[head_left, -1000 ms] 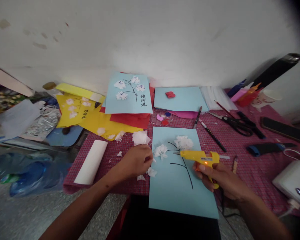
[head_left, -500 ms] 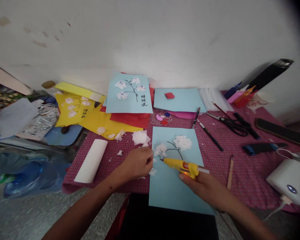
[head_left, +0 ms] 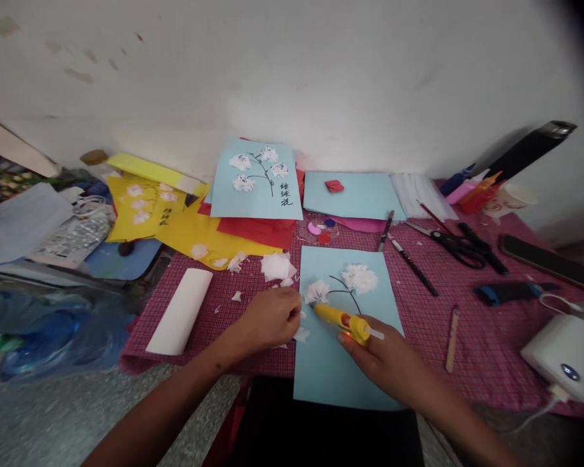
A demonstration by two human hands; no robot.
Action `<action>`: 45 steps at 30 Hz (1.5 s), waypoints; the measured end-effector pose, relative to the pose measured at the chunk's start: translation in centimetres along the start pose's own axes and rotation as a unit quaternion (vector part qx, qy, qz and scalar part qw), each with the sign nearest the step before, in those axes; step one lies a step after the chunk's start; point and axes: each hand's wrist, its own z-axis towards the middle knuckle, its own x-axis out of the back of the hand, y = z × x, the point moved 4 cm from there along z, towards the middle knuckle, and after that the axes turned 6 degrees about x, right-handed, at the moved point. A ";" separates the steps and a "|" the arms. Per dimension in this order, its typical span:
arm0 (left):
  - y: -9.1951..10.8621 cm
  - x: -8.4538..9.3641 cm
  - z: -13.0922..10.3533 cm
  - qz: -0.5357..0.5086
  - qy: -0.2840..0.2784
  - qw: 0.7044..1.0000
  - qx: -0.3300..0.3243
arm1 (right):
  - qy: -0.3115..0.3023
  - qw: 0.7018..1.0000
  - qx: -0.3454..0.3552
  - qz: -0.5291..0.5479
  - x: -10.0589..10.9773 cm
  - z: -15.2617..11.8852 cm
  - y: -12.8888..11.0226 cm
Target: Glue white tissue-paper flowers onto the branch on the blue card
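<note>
My right hand (head_left: 377,353) is closed around a yellow glue gun (head_left: 338,318) with a small orange light glowing on it. The gun's nozzle points left, at the lower edge of a white paper flower (head_left: 317,292). That flower and a fuller white flower (head_left: 360,279) are on a light blue sheet (head_left: 340,383) with a drawn black stem. My left hand (head_left: 272,316) is closed beside the sheet's left edge, its fingers curled; whatever they may hold is hidden. Small white paper petals (head_left: 302,334) lie just by it.
A white paper roll (head_left: 180,311) lies at the left, near torn paper scraps (head_left: 278,267). A finished flower picture (head_left: 257,207) leans at the back. Scissors (head_left: 455,246), a utility knife (head_left: 509,292), pens, a wooden stick (head_left: 451,340) and a white power bank (head_left: 564,357) lie to the right.
The glue gun has turned and tilted so its nozzle reaches the left flower's lower edge. My left hand stays closed in nearly the same place. The view has shifted slightly.
</note>
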 end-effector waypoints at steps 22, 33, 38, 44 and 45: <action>0.0 -0.1 0.3 0.015 -0.013 1.000 0.002 | -0.034 0.999 -0.022 -0.036 0.4 -0.1 -0.7; 0.1 -0.1 0.5 0.006 -0.005 1.000 0.023 | -0.038 0.997 -0.049 -0.039 1.1 -0.8 -0.9; 0.0 -0.3 0.5 0.010 0.009 0.999 0.034 | -0.010 0.998 -0.059 0.005 2.1 -2.2 -0.9; 0.1 -0.7 0.2 -0.002 0.037 0.998 0.045 | -0.007 0.976 -0.156 0.153 0.9 -3.7 1.7; 0.2 -0.7 0.1 -0.003 0.039 0.998 0.048 | -0.015 0.967 -0.174 0.185 0.6 -3.8 2.3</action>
